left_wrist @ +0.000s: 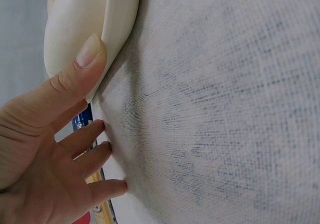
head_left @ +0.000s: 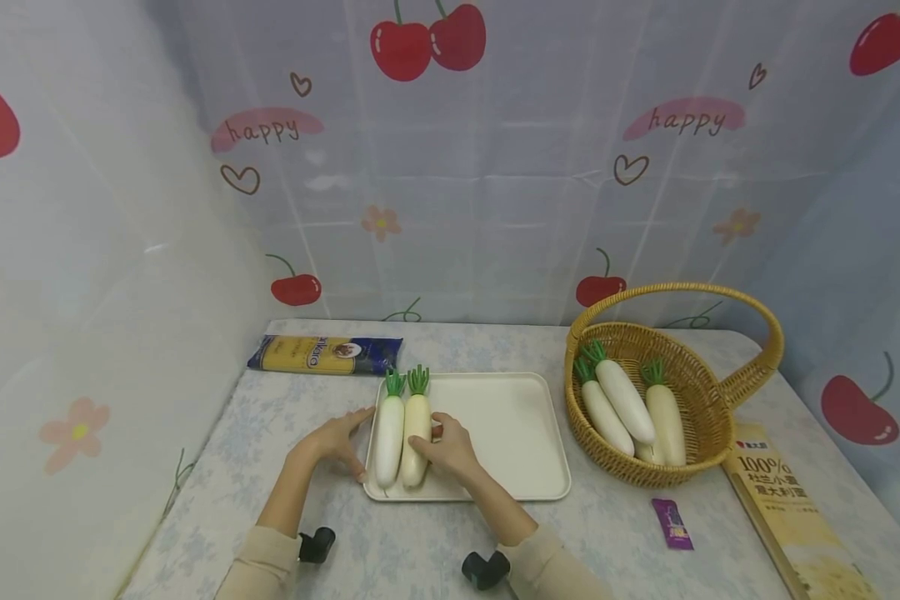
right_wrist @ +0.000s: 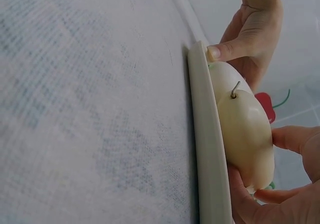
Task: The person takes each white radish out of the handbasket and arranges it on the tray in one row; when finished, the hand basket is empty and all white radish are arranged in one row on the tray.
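Two daikon radishes lie side by side along the left end of a cream tray (head_left: 502,437), green tops pointing away. The white daikon (head_left: 389,442) is outermost; the yellowish daikon (head_left: 416,433) lies to its right. My right hand (head_left: 453,450) holds the yellowish one from the right, thumb on top and fingers low along its side, as the right wrist view also shows on that daikon (right_wrist: 247,136). At the tray's left edge is my left hand (head_left: 333,442), fingers spread. Its thumb (left_wrist: 82,67) rests against the tray rim, beside the white daikon.
A wicker basket (head_left: 630,471) with a tall handle holds several daikons to the right. A yellow-and-blue pasta packet (head_left: 322,354) lies behind the tray. Right of it are a small purple packet (head_left: 672,525) and a yellow package (head_left: 787,517). Printed curtains (head_left: 450,267) hang behind the table.
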Demonstrator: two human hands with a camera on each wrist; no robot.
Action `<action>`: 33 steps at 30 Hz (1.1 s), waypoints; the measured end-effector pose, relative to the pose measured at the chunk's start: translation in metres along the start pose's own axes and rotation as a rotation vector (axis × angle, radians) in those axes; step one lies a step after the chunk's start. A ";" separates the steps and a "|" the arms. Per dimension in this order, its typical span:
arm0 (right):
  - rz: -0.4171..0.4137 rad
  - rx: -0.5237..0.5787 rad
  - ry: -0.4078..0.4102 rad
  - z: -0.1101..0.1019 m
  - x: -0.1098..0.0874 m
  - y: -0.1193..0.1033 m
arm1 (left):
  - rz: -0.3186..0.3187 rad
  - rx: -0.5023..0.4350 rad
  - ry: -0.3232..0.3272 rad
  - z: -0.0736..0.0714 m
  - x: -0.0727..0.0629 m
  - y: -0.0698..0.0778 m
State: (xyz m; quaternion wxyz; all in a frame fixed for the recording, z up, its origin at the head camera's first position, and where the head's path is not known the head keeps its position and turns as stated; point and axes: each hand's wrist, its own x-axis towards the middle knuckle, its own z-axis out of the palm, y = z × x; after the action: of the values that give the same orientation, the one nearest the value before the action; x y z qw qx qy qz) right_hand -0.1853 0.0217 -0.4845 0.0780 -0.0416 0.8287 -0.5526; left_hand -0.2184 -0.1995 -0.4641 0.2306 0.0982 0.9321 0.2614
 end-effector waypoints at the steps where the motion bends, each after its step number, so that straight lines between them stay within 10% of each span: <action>1: -0.003 -0.006 0.000 0.000 0.000 0.000 | 0.000 -0.004 0.001 0.000 0.000 0.000; 33: -0.024 -0.120 -0.037 -0.010 -0.008 -0.002 | 0.018 -0.002 0.002 -0.002 -0.002 0.001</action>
State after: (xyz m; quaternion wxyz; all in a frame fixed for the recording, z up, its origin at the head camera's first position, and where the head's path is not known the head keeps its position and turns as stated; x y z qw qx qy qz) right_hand -0.1791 0.0316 -0.4778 0.0840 -0.0661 0.8582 -0.5022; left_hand -0.2173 -0.1995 -0.4614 0.2273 0.1060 0.9312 0.2646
